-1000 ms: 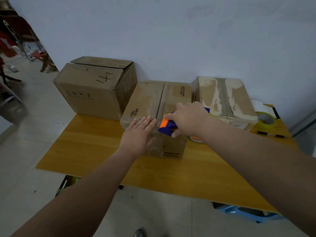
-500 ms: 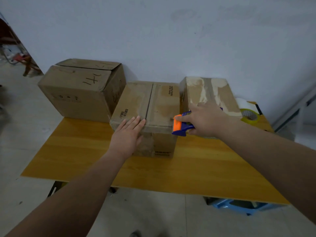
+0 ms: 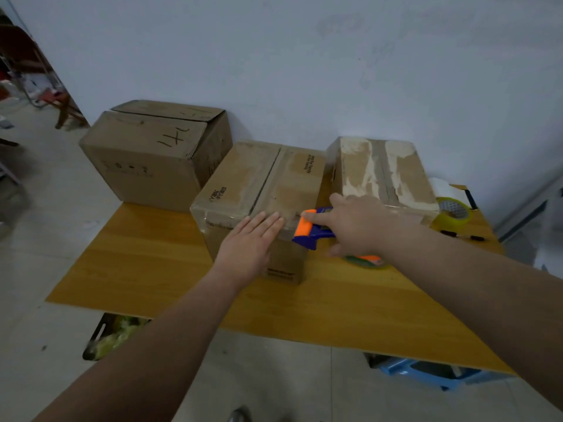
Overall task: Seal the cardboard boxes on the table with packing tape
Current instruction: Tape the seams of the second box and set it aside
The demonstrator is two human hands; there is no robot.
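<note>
Flat and spread, the left hand [image 3: 249,243] presses the near edge of the middle cardboard box [image 3: 262,190], while the right hand [image 3: 355,226] grips an orange-and-blue plastic tape dispenser [image 3: 307,231] at the box's right corner on the glossy wooden table [image 3: 146,263].

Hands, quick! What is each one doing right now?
Left hand: open, flat on the near edge of the middle cardboard box, holding nothing.
Right hand: closed on the blue and orange tape dispenser.

Three cardboard boxes [image 3: 154,153] [image 3: 259,184] [image 3: 380,175], two tape rolls [image 3: 454,213] [image 3: 365,261], one dispenser [image 3: 310,233]
</note>
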